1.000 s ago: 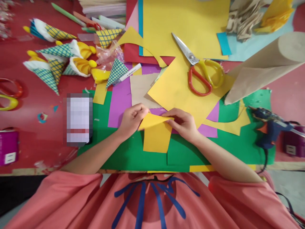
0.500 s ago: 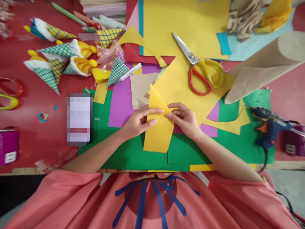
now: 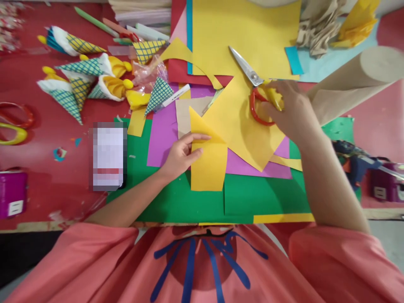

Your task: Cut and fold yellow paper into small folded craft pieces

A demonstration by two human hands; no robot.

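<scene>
**Right hand at the scissors, left hand on the folded yellow paper**

Head view: The white pen [image 3: 180, 93] toward eleven o'clock carries dark print too small to read. The purple box [image 3: 12, 189] at the far edge, between eight and nine o'clock, has a white label whose marks are also unreadable. The phone [image 3: 109, 155] at nine o'clock shows a blurred-out screen with a red bar.

The left hand [image 3: 180, 156] lies just off the centre toward nine o'clock. Its thumb and forefinger are spread apart, resting on the yellow paper strip [image 3: 208, 168]; the other fingers are tucked at the strip's edge. The strip sits at the centre over the green sheet [image 3: 158, 202], creased across, its pointed corner aimed between eleven and twelve.

The right hand [image 3: 292, 111] reaches out to two o'clock, fingers bent over the yellow loop of the scissors [image 3: 244, 67]. I cannot tell whether they grip it. The blades point to eleven.

Half a second ago both hands were at the strip; the right has since left it for the scissors, while the left stays. A second ago the strip's upper part was folded down; now it stands out toward twelve. The right forearm now partly covers the glue gun [image 3: 362, 166] at three o'clock.
</scene>
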